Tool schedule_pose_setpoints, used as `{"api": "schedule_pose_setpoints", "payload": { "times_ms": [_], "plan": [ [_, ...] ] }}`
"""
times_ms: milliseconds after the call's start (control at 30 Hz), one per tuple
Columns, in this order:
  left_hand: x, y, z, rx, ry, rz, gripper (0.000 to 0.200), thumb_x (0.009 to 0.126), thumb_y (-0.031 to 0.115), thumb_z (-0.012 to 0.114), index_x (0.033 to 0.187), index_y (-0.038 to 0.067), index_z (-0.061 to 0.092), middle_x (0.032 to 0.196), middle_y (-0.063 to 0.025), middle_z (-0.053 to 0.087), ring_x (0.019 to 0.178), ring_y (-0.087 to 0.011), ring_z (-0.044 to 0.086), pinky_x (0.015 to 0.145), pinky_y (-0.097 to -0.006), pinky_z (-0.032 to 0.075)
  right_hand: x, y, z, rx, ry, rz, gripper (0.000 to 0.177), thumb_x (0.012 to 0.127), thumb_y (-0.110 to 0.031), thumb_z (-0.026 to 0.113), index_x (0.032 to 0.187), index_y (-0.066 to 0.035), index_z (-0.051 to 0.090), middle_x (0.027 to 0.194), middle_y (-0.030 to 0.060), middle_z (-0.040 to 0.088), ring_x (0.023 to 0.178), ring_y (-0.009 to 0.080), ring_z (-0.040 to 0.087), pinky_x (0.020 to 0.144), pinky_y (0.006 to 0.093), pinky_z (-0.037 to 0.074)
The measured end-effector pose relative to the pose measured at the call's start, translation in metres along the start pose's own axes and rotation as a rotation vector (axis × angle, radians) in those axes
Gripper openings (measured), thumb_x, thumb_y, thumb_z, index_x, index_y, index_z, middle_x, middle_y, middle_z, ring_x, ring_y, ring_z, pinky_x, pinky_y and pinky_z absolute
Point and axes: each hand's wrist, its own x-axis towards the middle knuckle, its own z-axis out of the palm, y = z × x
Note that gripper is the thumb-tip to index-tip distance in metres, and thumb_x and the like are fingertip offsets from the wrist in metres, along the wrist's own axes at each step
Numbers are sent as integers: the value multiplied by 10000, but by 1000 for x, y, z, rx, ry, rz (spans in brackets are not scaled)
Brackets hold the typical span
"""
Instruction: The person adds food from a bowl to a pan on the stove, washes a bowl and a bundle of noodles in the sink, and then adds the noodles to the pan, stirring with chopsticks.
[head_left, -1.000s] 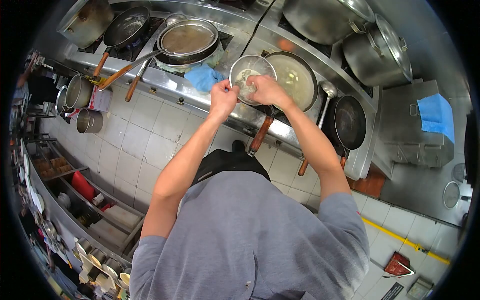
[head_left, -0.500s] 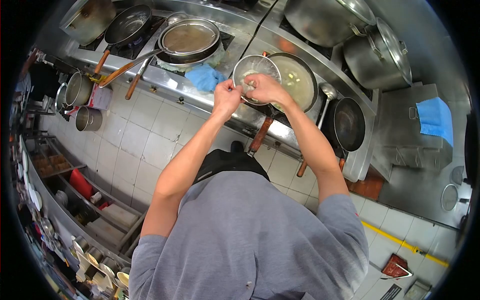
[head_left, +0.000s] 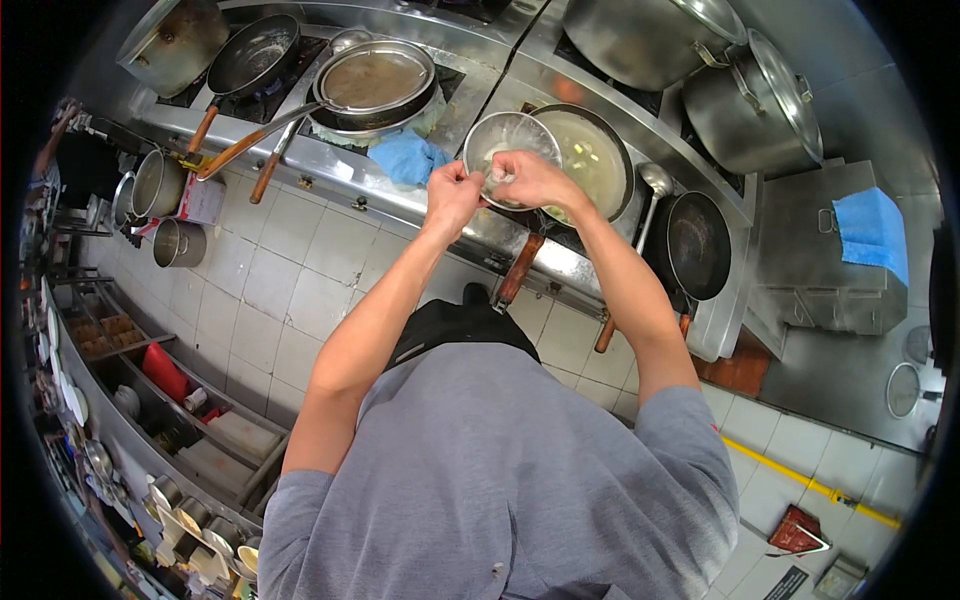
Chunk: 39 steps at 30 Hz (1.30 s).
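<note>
A metal bowl (head_left: 512, 130) is at the stove's front edge, beside a large pan (head_left: 590, 165) of pale liquid with light pieces floating in it. My left hand (head_left: 456, 192) is closed at the bowl's lower left rim, thumb and fingers pinched together. Over the inside of the bowl my right hand (head_left: 530, 180) has its fingers curled together around something whitish, too small to name. The contents of the bowl are partly hidden by my fingers. Below the hands, the pan's wooden handle (head_left: 520, 272) points toward my body.
A blue cloth (head_left: 408, 157) lies left of my hands, near a pan with a strainer (head_left: 374, 80). A ladle (head_left: 655, 182) and a dark pan (head_left: 698, 246) sit at the right. Large lidded pots (head_left: 750, 105) stand behind. Shelves (head_left: 200, 440) are at lower left.
My right hand's fingers have curled in more over the bowl. My left hand has stayed at the rim. The view has shifted very slightly.
</note>
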Motion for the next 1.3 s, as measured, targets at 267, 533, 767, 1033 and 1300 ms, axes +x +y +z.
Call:
{"api": "schedule_pose_setpoints", "payload": {
  "times_ms": [267,533,767,1033,1300],
  "plan": [
    [0,4,0,53,14,-4,94,818,14,560,726,26,546,698,-32,570,604,-113,584,568,-284,571,-9,3,-33,537,58,71,156,765,-51,677,821,-84,535,793,-18,591,648,65,516,509,234,399],
    [2,-5,-10,-9,56,-9,111,834,33,563,730,0,551,719,-55,590,633,-143,616,577,-299,582,-28,61,-74,464,296,205,158,778,-59,672,800,-84,517,814,-2,600,673,87,557,536,234,466],
    [-1,-2,-16,9,73,2,150,833,30,568,692,8,523,700,-44,567,636,-148,622,574,-301,585,-33,175,-45,107,363,364,155,695,-61,689,750,-26,548,694,64,590,699,161,602,613,328,477],
    [-4,-1,-15,22,69,-9,140,823,45,571,694,19,522,678,-33,552,618,-120,586,581,-305,583,-27,229,-54,-21,485,356,152,710,-31,665,841,6,596,724,118,628,731,226,657,652,358,501],
    [-7,-3,-23,24,69,-16,102,823,43,566,726,14,555,674,-34,563,629,-122,599,597,-305,579,-39,200,-87,330,408,589,230,770,-4,660,975,20,560,716,87,619,600,173,629,471,303,496]
  ]
}}
